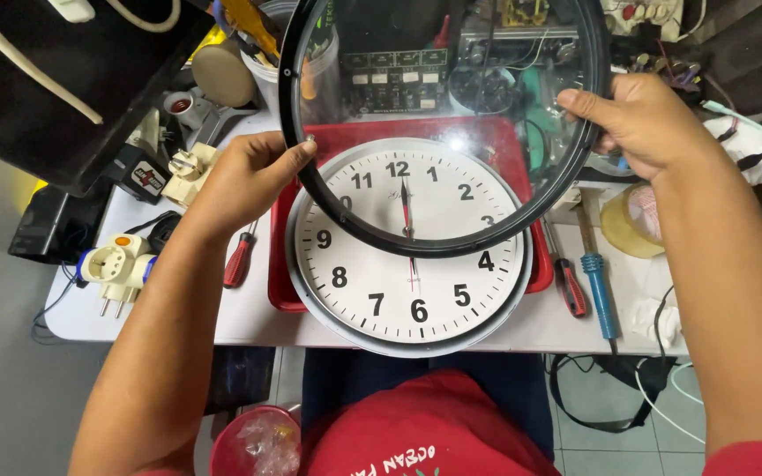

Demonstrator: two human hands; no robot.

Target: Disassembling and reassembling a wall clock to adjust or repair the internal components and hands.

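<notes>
Seen from the head camera, both hands hold a round clock cover (443, 123), a black ring with clear glass in it, lifted above the table and tilted toward the camera. The left hand (244, 176) grips the ring's left edge, its thumb pressed on the rim and its fingers curled behind it. The right hand (641, 123) grips the right edge in the same way, thumb on the front of the rim and fingers closed around the back. Under the cover lies a white clock (407, 256) with black numerals and a pale grey rim; its upper part shows through the glass. The clock rests face up on a red tray (282, 264), which sits on a white table (249, 322), and the clock's lower edge hangs a little past the table's front edge. A red-handled screwdriver (238, 260) lies just left of the tray. To the right of the tray lie another red-handled screwdriver (569, 284) and a blue-handled tool (599, 291), side by side. Cream plug adapters (116, 269) sit at the table's left edge. A roll of clear tape (632, 220) lies near the right forearm. Circuit boards (399, 75) show through the glass at the back.
</notes>
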